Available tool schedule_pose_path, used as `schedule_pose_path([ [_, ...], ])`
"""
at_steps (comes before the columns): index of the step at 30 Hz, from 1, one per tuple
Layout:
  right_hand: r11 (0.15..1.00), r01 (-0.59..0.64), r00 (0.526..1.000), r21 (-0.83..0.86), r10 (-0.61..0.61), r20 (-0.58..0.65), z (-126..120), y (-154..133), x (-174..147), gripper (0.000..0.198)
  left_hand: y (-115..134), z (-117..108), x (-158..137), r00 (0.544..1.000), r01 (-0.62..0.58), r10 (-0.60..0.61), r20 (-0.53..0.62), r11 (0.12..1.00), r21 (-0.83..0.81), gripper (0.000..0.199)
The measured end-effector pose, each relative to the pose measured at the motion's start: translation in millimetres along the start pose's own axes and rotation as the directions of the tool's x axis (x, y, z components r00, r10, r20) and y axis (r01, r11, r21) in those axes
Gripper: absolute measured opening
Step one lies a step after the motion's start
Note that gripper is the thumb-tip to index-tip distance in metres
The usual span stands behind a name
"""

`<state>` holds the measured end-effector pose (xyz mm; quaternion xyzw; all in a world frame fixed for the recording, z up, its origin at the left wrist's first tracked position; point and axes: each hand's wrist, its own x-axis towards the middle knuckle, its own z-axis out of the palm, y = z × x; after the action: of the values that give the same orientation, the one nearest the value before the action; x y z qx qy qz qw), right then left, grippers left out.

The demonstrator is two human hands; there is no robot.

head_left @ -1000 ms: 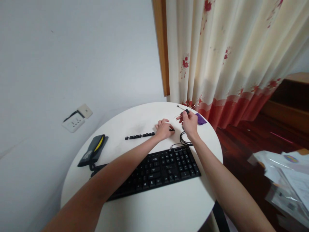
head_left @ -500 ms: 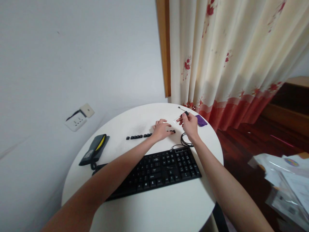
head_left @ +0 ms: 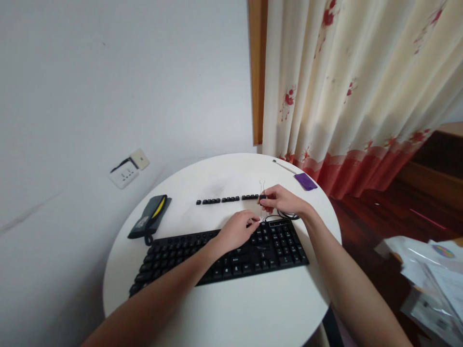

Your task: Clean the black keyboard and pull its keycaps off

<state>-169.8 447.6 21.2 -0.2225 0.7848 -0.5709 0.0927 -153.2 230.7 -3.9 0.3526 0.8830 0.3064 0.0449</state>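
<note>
The black keyboard (head_left: 235, 258) lies on the round white table, partly under my left forearm. My left hand (head_left: 240, 229) rests over its upper rows, fingers loosely bent and a gap showing between thumb and fingers. Just beyond the keyboard's top edge, my right hand (head_left: 277, 198) pinches the black grip of a wire keycap puller (head_left: 263, 198). Thin wires stick out above and below that grip, the lower ends close to my left fingertips. Behind my hands, loose black keycaps (head_left: 230, 199) stand in a row with small gaps.
A dark pouch-like object with a yellow stripe (head_left: 150, 216) lies at the table's left. Toward the back right are a thin brush (head_left: 284, 166) and a purple cloth (head_left: 306, 181). A coiled black cable (head_left: 289, 216) sits by my right wrist. The wall and curtain (head_left: 318, 96) border the table.
My left hand has come back from the keycap row onto the keyboard. My right hand has lowered the puller toward the keyboard's top edge, turning it upright. The view has shifted slightly.
</note>
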Motion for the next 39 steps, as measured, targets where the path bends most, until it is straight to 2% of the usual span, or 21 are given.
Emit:
schedule_pose_path([
  [10,0.985,-0.164,0.974,0.046,0.154,0.169,6,2,-2,0.035,-8,8,-1,0.995,-0.090,0.092,-0.049,0.995,0.044,0.029],
  [15,0.994,-0.112,0.953,-0.010,0.110,0.282,3,-5,-9,0.029,-5,9,-1,0.995,-0.078,0.076,-0.057,0.996,-0.037,0.021],
  [18,0.997,-0.074,0.948,-0.037,0.082,0.307,4,-5,-10,0.027,-2,8,-1,0.996,-0.071,0.068,-0.053,0.995,-0.068,0.012],
  [23,0.996,-0.034,0.983,-0.085,0.049,0.180,6,-1,-5,0.028,-8,12,0,0.998,-0.029,0.020,-0.066,0.990,-0.135,0.017],
  [28,0.974,-0.112,0.994,-0.197,0.113,-0.005,16,14,10,0.025,-13,15,4,1.000,0.014,-0.018,-0.013,0.972,-0.234,0.017],
  [32,0.981,-0.089,0.996,-0.173,0.088,-0.013,23,24,17,0.030,-14,17,5,0.996,0.088,-0.094,-0.012,0.969,-0.232,0.020],
  [35,0.995,-0.056,0.998,-0.079,0.053,-0.037,23,23,17,0.032,-13,16,4,0.987,0.087,-0.117,-0.109,0.965,-0.248,0.018],
  [39,0.999,0.011,0.994,0.036,-0.007,-0.106,23,14,15,0.037,-10,13,3,0.950,-0.021,-0.070,-0.303,0.958,-0.287,0.032],
])
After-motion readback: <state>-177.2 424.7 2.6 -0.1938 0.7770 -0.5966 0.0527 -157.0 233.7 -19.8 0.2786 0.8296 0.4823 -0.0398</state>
